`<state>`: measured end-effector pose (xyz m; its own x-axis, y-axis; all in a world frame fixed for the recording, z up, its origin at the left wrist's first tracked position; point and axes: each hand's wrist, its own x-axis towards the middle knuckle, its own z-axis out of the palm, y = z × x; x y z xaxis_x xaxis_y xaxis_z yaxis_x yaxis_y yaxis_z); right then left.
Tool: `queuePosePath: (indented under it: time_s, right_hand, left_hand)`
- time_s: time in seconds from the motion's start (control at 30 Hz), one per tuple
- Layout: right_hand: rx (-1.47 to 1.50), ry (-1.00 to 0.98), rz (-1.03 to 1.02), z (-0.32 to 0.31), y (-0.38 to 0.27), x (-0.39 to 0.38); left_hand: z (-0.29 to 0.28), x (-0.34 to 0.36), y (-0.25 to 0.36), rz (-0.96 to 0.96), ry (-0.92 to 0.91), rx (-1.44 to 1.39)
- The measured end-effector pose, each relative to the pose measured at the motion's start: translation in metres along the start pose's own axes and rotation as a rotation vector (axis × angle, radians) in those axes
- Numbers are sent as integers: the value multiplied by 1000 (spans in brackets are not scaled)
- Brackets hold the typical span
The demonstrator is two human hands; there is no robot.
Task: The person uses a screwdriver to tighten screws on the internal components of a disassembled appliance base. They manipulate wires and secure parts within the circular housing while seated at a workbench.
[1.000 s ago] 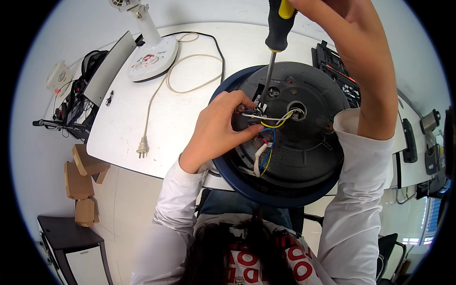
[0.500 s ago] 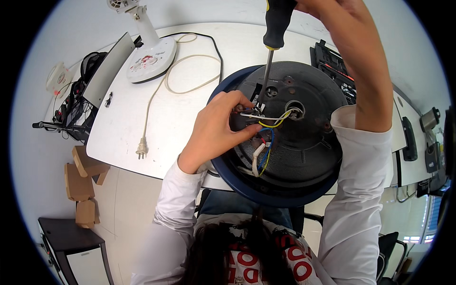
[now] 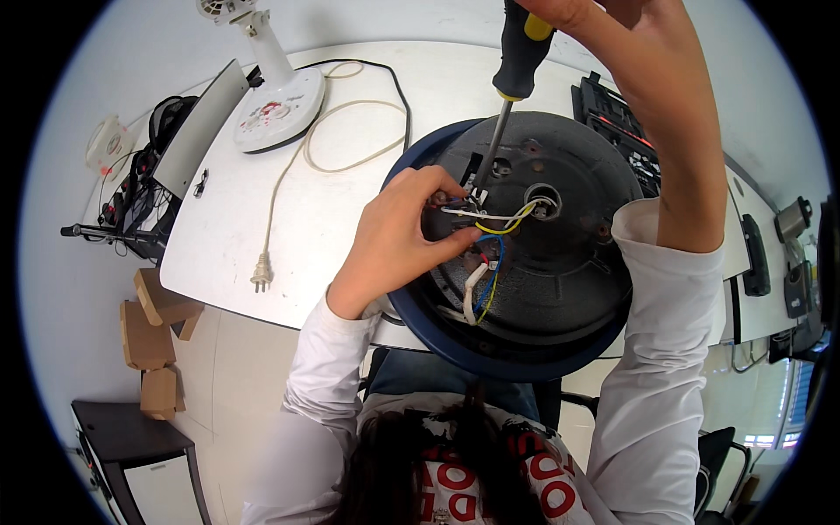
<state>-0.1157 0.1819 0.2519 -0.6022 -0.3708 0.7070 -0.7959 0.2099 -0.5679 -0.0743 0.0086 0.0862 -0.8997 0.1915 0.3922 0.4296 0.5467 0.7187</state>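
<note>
A round black metal appliance base [image 3: 560, 271] with a dark blue outer rim [image 3: 418, 325] lies at the table's near edge, its wiring exposed. My right hand [image 3: 626, 44] grips the upper end of a black-and-yellow screwdriver [image 3: 516, 66], partly cut off by the top of the view. The screwdriver's shaft slants down to a small dark terminal block [image 3: 472, 203]; its tip is hard to make out there. Thumb and fingers of my left hand [image 3: 394, 232] hold the block from the left. White, yellow and blue wires [image 3: 503, 229] run beside it, and a white-sleeved wire [image 3: 473, 289] lies nearer me.
A white fan stand [image 3: 278, 109] occupies the table's back left, its pale cord and plug [image 3: 262, 273] lying across the white tabletop [image 3: 219, 236]. An open black tool case [image 3: 617, 122] sits behind my right forearm. Cardboard boxes [image 3: 149, 346] stack on the floor at left.
The screwdriver handle has tilted slightly right and dropped a little, and my right hand has turned with it. My left hand keeps its place at the terminal block.
</note>
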Motion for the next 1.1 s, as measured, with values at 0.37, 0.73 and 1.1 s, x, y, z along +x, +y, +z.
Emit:
queuePosePath:
  time_s: [0.37, 0.73, 1.1]
  right_hand:
    - [-21, 11, -171, 6, -23, -11]
    - [160, -99, -270, -9, 33, 1]
    - [-252, 196, -104, 25, -30, -28]
  left_hand:
    - [0, 0, 0, -1, -7, 13]
    - [1, 1, 0, 36, 1, 2]
    - [3, -1, -1, 44, 19, -41]
